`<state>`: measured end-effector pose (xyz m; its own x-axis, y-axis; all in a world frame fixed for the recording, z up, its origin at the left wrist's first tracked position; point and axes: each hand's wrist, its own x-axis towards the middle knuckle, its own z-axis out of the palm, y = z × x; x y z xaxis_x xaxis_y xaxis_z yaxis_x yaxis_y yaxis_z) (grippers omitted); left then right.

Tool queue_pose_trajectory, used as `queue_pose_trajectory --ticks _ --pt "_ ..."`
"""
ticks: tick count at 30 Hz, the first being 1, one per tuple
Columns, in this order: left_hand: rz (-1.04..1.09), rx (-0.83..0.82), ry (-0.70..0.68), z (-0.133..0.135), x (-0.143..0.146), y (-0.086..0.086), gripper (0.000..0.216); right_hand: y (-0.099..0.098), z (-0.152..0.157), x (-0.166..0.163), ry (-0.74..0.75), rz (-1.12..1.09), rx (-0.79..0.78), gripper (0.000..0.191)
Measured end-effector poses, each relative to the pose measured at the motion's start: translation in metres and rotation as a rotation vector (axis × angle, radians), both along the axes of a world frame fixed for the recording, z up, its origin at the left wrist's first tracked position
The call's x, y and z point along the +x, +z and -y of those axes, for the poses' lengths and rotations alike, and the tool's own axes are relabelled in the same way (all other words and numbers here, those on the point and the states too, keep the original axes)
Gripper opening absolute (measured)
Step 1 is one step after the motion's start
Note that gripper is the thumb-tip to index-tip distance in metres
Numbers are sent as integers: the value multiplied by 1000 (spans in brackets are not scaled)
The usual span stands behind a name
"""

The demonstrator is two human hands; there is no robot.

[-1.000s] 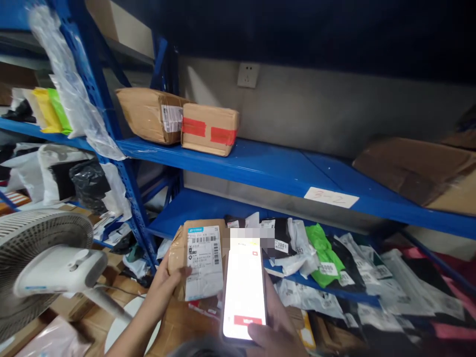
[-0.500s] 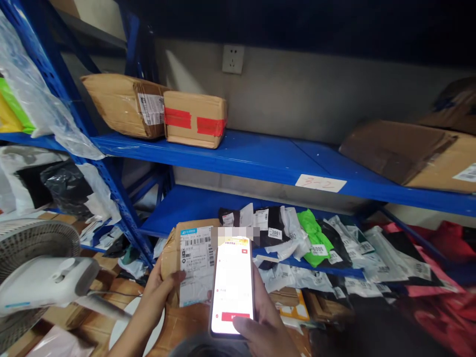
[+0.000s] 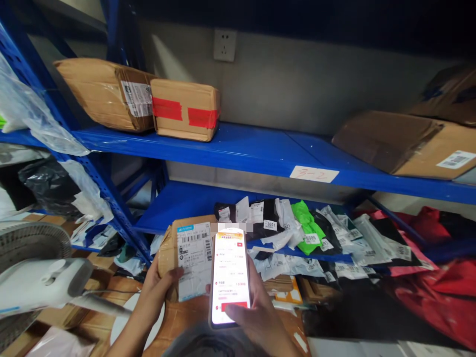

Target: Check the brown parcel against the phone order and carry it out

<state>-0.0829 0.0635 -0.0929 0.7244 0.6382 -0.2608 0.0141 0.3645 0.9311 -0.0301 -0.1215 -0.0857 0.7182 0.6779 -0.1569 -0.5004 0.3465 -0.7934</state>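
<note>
You have a brown cardboard parcel [image 3: 174, 258] with a white barcode label, beside a phone [image 3: 229, 275] whose white screen carries an orange header and a red button. The shelves [image 3: 245, 153] are bright blue. One brown box [image 3: 185, 109] above bears red tape stripes. Below lie black and white mailer bags and one vivid green bag [image 3: 305, 225].

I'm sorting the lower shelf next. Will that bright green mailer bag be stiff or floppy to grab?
The green mailer bag looks crumpled and creased, so it is probably floppy. It appears to be thin glossy plastic, likely slippery and light. It lies in the pile of bags, so neighbours may shift.
</note>
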Motion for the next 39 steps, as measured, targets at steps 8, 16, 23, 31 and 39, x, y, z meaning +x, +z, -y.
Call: queue_pose_trajectory --ticks 8,16,23,31,39 --pt "10 13 -18 -1 -1 -9 90 -9 -2 5 -30 157 -89 100" --pt "-11 -30 -21 -13 -2 -17 95 -22 0 1 -18 -5 72 117" --pt "-21 -19 1 -12 -7 -17 91 -12 6 -6 -32 58 -26 110" --pt "-34 -10 9 -13 -7 -19 91 -12 1 -4 -147 -167 -50 102" --pt "-40 1 0 -12 -7 -21 95 -10 -15 -1 -255 -391 -39 101"
